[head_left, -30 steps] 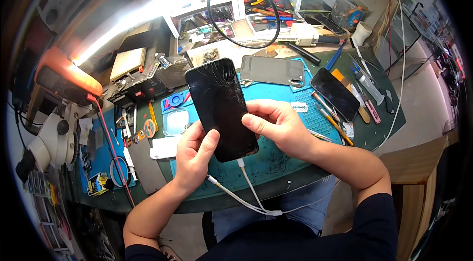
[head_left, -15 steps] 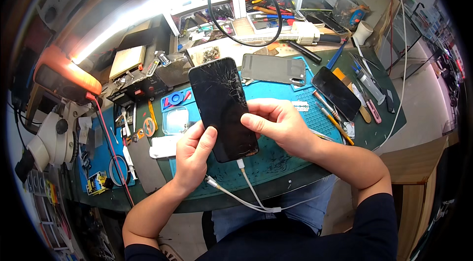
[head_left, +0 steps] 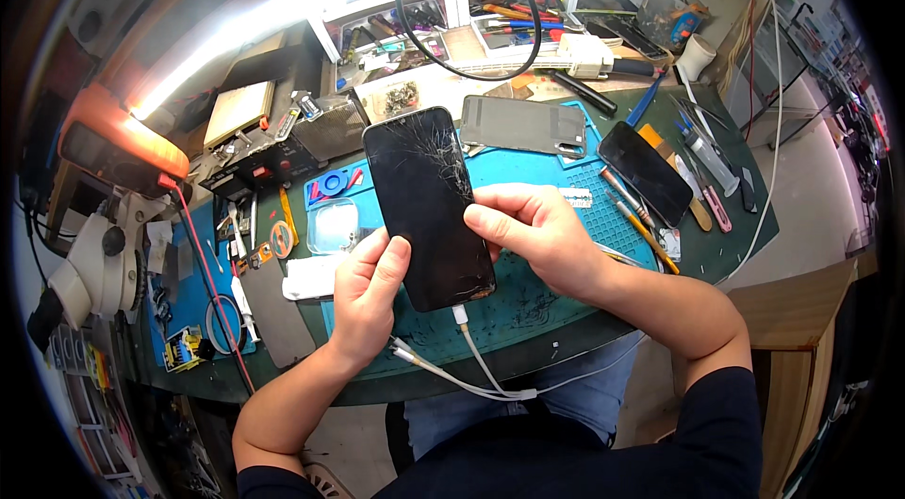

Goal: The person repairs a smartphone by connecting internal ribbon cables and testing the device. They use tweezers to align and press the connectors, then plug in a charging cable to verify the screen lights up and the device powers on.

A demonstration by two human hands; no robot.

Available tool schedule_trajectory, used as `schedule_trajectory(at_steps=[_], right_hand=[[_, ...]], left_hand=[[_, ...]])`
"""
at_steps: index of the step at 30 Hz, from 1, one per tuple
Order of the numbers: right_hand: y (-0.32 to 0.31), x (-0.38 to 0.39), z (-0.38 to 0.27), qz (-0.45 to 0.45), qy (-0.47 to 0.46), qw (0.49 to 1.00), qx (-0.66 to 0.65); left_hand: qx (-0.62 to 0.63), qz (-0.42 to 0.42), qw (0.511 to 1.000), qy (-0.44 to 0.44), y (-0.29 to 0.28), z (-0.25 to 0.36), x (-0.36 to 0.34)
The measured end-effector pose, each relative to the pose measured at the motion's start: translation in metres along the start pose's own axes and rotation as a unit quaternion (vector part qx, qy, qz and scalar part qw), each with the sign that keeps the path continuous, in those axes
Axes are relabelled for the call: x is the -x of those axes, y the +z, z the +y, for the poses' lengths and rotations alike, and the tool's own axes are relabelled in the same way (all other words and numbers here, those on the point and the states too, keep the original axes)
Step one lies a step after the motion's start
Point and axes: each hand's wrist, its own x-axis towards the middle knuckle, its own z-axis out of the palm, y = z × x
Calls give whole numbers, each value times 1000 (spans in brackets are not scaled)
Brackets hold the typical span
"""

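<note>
cracked phone (head_left: 424,216): held up between the two hands above the blue work mat (head_left: 556,310), screen toward the person, top end reaching past the fingers. screen dark; crack web in the upper right, running down the edge to near the right thumb; a smaller damaged patch at the lower right corner.

left hand (head_left: 368,299): half closed, thumb along the lower left edge, fingers curled at the side; it has hold of the phone. right hand (head_left: 535,233): nearly closed, thumb and forefinger pinching the right edge; whether it presses a button, cannot tell.

white plug (head_left: 460,314) sits at the phone's bottom end, between the hands; its lead runs toward the body to a splitter (head_left: 528,394). spare connectors (head_left: 403,350) hang just below the left hand.

handling, my judgement: let the left hand carry the weight, keep the right pinch light and on the frame, thumb clear of the splintery glass. leave the lead slack so the plug isn't levered sideways.

beyond both hands, a grey panel (head_left: 523,125); past the right hand, a second phone (head_left: 645,174), lying apart.
</note>
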Motion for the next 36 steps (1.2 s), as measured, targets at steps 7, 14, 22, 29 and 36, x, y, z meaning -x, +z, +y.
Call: schedule_trajectory(at_steps=[7,14,22,29,36], right_hand=[[-3,0,2,-7,12,1000,-10],[-3,0,3,-4,32,999,-17],[-4,-1,4,-6,48,998,-33],[-4,-2,5,-3,67,996,-53],[-6,-3,8,-3,66,997,-49]], left_hand=[[4,2,999,-38,-3,-1,-1],[47,35,996,-68,9,4,-3],[63,19,994,-91,-2,-2,-2],[69,28,991,-107,0,1,-1],[79,41,991,-100,6,2,-3]])
